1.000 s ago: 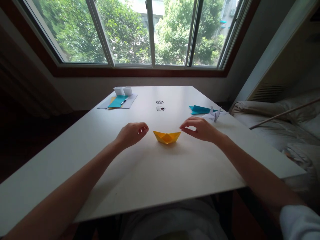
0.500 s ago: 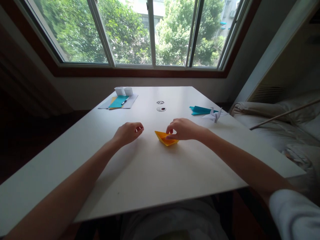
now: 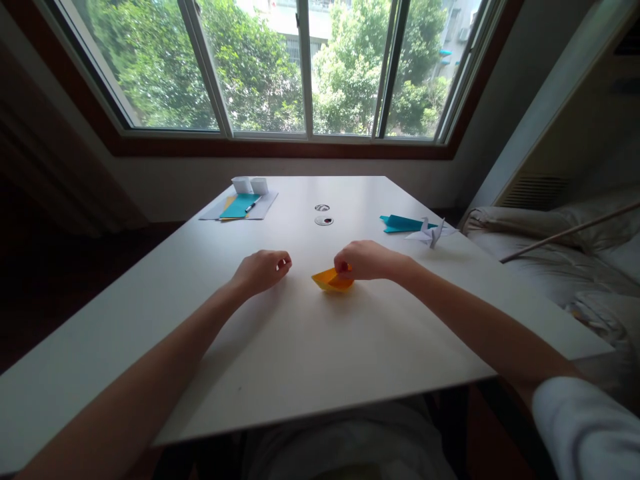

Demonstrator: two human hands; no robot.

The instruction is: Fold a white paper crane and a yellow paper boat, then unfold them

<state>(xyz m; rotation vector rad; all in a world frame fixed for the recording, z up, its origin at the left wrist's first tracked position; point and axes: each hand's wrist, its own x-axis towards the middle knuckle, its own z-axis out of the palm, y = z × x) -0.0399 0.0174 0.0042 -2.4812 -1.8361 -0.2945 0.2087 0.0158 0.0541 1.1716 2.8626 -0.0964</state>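
Note:
A folded yellow paper boat (image 3: 330, 281) is near the middle of the white table (image 3: 320, 353). My right hand (image 3: 367, 260) pinches its right part between thumb and fingers, hiding that end. To the left of the boat, apart from it, is my left hand (image 3: 263, 272). Its thumb and fingertips are closed together with a small gap showing inside the curl, and nothing is visible in them.
At the back left, two white paper boxes (image 3: 250, 185) stand by blue paper (image 3: 239, 206) and a pen (image 3: 253, 204). A blue paper plane (image 3: 403, 223) and a white paper crane (image 3: 430, 233) lie at the right. Two round discs (image 3: 323, 220) sit at centre back.
My right fingers have closed on the boat's right part, and the boat has turned slightly. The left hand stays in nearly the same place, its fingertips closed.

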